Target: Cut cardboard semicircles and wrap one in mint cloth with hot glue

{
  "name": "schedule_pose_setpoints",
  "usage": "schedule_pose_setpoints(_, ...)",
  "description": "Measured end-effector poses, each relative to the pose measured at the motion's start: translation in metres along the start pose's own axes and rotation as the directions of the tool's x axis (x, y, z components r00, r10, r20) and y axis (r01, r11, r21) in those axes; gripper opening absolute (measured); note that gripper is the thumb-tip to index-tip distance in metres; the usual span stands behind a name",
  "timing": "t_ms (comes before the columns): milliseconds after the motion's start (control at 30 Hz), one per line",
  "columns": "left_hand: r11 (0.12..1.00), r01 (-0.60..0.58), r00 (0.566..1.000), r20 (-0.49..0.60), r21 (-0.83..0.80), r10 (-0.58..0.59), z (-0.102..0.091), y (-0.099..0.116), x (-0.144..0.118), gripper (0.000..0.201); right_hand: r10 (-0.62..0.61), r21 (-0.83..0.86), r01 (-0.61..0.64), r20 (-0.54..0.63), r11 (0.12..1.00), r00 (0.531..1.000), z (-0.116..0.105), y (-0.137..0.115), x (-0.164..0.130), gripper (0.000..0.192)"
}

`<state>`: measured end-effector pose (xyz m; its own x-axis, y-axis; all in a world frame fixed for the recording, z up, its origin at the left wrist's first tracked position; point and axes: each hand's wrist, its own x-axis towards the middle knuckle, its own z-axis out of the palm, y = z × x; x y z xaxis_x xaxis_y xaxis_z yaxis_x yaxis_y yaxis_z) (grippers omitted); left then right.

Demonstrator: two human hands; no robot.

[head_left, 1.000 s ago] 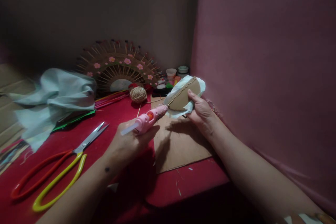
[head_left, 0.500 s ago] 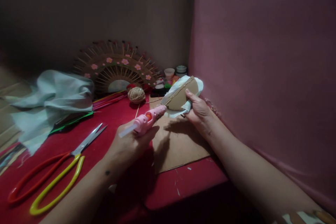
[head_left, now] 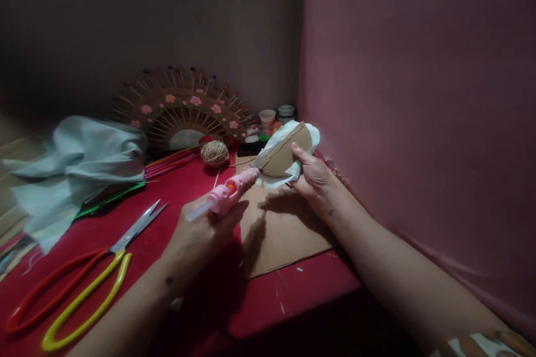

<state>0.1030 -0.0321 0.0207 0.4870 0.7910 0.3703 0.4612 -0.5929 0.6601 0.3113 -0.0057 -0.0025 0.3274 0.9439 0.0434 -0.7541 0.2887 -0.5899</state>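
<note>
My left hand [head_left: 201, 231] is closed around a pink glue gun [head_left: 228, 195] with a clear glue stick poking from its back. The gun's nozzle meets the left end of a curved cardboard piece [head_left: 287, 156]. That piece is backed by pale blue fabric [head_left: 274, 179] that sticks out past its edges, and a line of glue or cord runs along its upper side. My right hand [head_left: 312, 175] grips the cardboard piece at its right end, thumb on top and fingers hidden beneath. Both hands hold these above a flat cardboard sheet [head_left: 276, 251].
Scissors [head_left: 125, 242] with red and yellow handles lie at the left on the red cloth [head_left: 288, 312]. Crumpled pale fabric [head_left: 96, 145] is behind them. A twine ball [head_left: 215, 153], a flowered fan [head_left: 180, 106] and small tubs [head_left: 267, 117] stand at the back. A pink curtain [head_left: 419, 95] hangs at the right.
The whole view has shifted slightly, so everything sits a little further left. The nozzle has drawn back slightly toward the left end of the cardboard piece; both grips are unchanged.
</note>
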Motion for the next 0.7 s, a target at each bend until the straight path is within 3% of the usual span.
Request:
schedule_pose_setpoints(267, 0.994, -0.019, 0.99, 0.14, -0.106, 0.034, 0.013, 0.002, -0.005, 0.046, 0.019, 0.006, -0.019, -0.032, 1.0, 0.999, 0.007, 0.0, -0.007, 0.02)
schedule_pose_setpoints(367, 0.993, -0.051, 0.987, 0.145, -0.11, 0.067, 0.015, -0.001, -0.005, 0.046, -0.002, 0.006, 0.003, -0.014, 1.0, 1.0, 0.005, 0.002, -0.006, 0.018)
schedule_pose_setpoints(567, 1.0, 0.008, 0.99, 0.139, -0.018, -0.006, 0.009, -0.002, -0.004, 0.047, -0.006, -0.033, 0.006, 0.008, 0.999, 1.0, 0.0, -0.001, -0.001, 0.014)
schedule_pose_setpoints(700, 1.0, -0.028, 0.994, 0.108, 0.005, 0.027, 0.006, -0.003, -0.002, 0.045, -0.095, 0.003, 0.095, -0.022, 0.995, 0.995, 0.003, -0.012, 0.002, 0.014)
